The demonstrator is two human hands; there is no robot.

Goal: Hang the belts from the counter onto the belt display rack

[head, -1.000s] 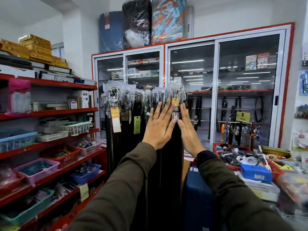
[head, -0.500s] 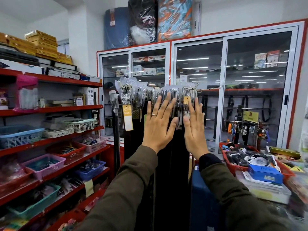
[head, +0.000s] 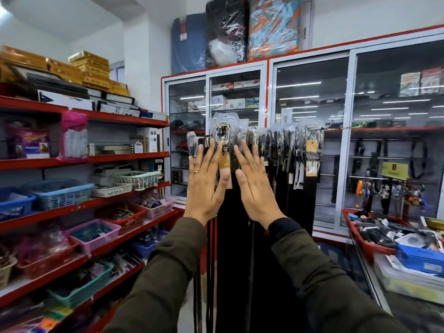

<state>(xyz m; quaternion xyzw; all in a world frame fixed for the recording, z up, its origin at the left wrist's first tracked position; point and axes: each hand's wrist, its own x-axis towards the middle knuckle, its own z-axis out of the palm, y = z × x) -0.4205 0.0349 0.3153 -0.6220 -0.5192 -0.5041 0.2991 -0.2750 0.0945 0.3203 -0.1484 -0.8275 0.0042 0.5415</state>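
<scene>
Several dark belts (head: 295, 188) hang in a row from the belt display rack (head: 336, 127), their buckles wrapped in clear plastic with paper tags. My left hand (head: 204, 186) is raised flat with fingers spread, at the left end of the row. My right hand (head: 255, 188) is flat beside it, fingers spread, palm toward the hanging belts. A tan tag (head: 224, 162) shows between the two hands. Neither hand holds anything. Whether the palms touch the belts I cannot tell.
Red shelves (head: 84, 205) with plastic baskets run along the left. A glass cabinet (head: 310, 145) with a red frame stands behind the rack. At the right, a counter (head: 374, 294) carries a red tray (head: 367, 247) of goods and a blue box (head: 420, 258).
Both hands have slid left along the row of hanging belts, from its right part to its left end. The camera has turned, so the rack now sits more to the right.
</scene>
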